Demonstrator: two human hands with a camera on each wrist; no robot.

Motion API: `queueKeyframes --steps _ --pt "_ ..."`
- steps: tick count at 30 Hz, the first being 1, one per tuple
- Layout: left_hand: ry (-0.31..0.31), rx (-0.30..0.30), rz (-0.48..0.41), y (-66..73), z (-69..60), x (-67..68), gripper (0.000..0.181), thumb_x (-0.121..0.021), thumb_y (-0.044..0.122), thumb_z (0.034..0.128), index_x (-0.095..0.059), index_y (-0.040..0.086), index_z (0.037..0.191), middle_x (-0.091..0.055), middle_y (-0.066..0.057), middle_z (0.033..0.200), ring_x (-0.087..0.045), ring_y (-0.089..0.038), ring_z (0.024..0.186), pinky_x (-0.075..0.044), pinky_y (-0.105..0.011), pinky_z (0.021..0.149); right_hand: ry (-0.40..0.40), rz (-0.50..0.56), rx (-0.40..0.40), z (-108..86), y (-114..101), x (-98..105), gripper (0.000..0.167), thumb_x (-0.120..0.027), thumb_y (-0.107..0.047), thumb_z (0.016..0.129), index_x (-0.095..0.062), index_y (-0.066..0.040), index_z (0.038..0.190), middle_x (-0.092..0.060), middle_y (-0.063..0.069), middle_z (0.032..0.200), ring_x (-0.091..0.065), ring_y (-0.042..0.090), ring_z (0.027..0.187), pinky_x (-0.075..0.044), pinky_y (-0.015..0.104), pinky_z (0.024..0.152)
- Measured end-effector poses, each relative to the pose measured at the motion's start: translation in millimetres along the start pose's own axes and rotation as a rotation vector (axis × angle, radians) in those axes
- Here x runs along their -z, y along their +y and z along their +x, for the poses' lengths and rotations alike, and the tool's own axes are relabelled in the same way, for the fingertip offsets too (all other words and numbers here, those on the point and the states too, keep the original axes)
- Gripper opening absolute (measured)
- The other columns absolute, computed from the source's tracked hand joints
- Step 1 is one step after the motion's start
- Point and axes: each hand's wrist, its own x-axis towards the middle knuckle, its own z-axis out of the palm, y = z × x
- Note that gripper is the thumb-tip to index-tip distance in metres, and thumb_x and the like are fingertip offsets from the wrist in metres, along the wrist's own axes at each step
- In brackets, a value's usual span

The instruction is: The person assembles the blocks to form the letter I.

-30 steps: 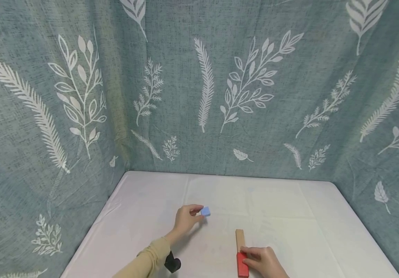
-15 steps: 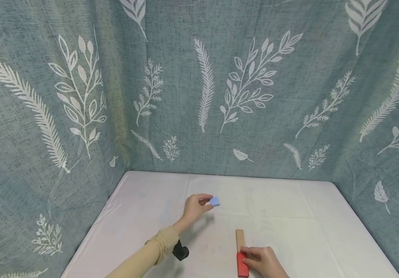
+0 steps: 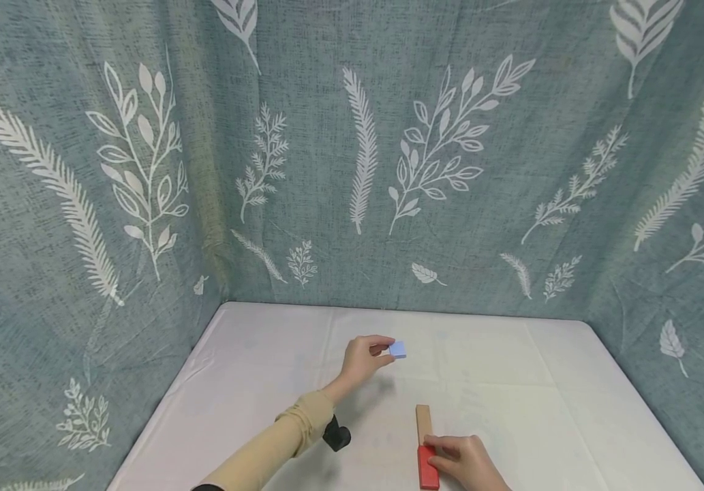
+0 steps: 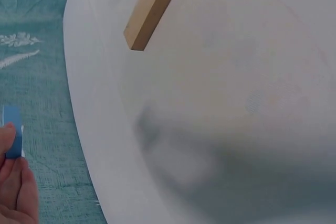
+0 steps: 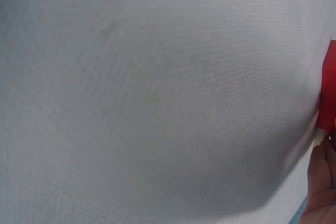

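In the head view my left hand [image 3: 362,359] pinches a small light blue block [image 3: 397,350] between thumb and fingers. It hovers over the table, its shadow falling below. The left wrist view shows the same blue block [image 4: 11,115] at the left edge, partly covered by the thumb. My right hand [image 3: 467,460] grips the sides of a red block [image 3: 428,474] lying on the table. Beyond it, end to end in one line, lies a plain wooden block [image 3: 423,421]. The fingers hide part of where the two meet. In the right wrist view, red block [image 5: 329,87] and fingers show only at the edge.
A white cloth covers the table [image 3: 542,409]. Green-blue curtains [image 3: 302,157] with white leaf prints hang behind it and at both sides. A black wrist camera [image 3: 336,434] is strapped under the left forearm.
My left hand has carried the light blue block to the right and farther from me across the table. The right hand, the red block and the wooden block have stayed put.
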Motion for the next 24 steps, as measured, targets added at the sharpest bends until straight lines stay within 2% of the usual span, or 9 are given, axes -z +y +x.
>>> queueKeyframes --steps 14,24 --pt "-0.012 -0.019 -0.012 6.6 7.1 -25.9 0.027 -0.071 0.001 0.0809 -0.069 -0.003 0.108 -0.07 -0.018 0.109 -0.068 -0.029 0.101 -0.058 -0.03 0.086 0.007 -0.006 0.019 -0.4 1.3 1.6 0.038 -0.074 -0.023 0.08 -0.07 -0.001 0.111 -0.072 0.011 0.107 -0.069 0.018 0.099 -0.059 0.031 0.079" --pt "-0.033 -0.009 0.0 1.2 2.2 -37.6 0.027 -0.07 0.001 0.082 -0.069 -0.004 0.108 -0.07 -0.018 0.11 -0.068 -0.029 0.102 -0.058 -0.031 0.086 0.008 0.011 0.033 -1.6 -2.6 2.4 0.038 -0.074 -0.023 0.08 -0.07 -0.001 0.11 -0.072 0.013 0.106 -0.069 0.019 0.098 -0.06 0.031 0.078"
